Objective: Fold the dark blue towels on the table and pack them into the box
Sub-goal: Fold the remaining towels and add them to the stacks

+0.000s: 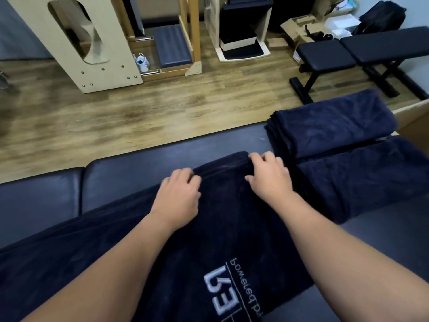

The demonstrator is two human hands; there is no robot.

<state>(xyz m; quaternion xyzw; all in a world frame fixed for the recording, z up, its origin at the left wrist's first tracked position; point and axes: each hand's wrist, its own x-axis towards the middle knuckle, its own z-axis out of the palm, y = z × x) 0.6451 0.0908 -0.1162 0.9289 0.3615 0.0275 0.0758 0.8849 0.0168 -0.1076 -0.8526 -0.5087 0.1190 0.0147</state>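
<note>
Padded table (130, 173), dark navy vinyl, runs from 9 o'clock across to 3. At 10 o'clock on the wood floor, pale plywood frame (76, 43) with an oval cutout; white sneakers (142, 62) just beside it at 11.

Spread dark blue towel (222, 228) lies on the table from 8 o'clock up to centre, white embroidered logo (228, 291) at 6, letters reading reversed.

Left hand (177, 198) at centre, palm down on the towel's left edge, fingers curled at the tips, bunching the cloth at the far end; cannot tell if thumb is under the fabric. Right hand (269, 176) just right of centre, fingers bent, pinching the towel's far hem near its corner.

Folded dark blue towel (332, 126) at 2 o'clock on the table, second folded dark blue towel (362, 180) at 3, touching it, just beside the right hand.

Cardboard box (413, 119) at 3 o'clock edge, behind the folded towels, only a corner in view. Black weight bench (348, 52) at 1 to 2 o'clock on the floor.
</note>
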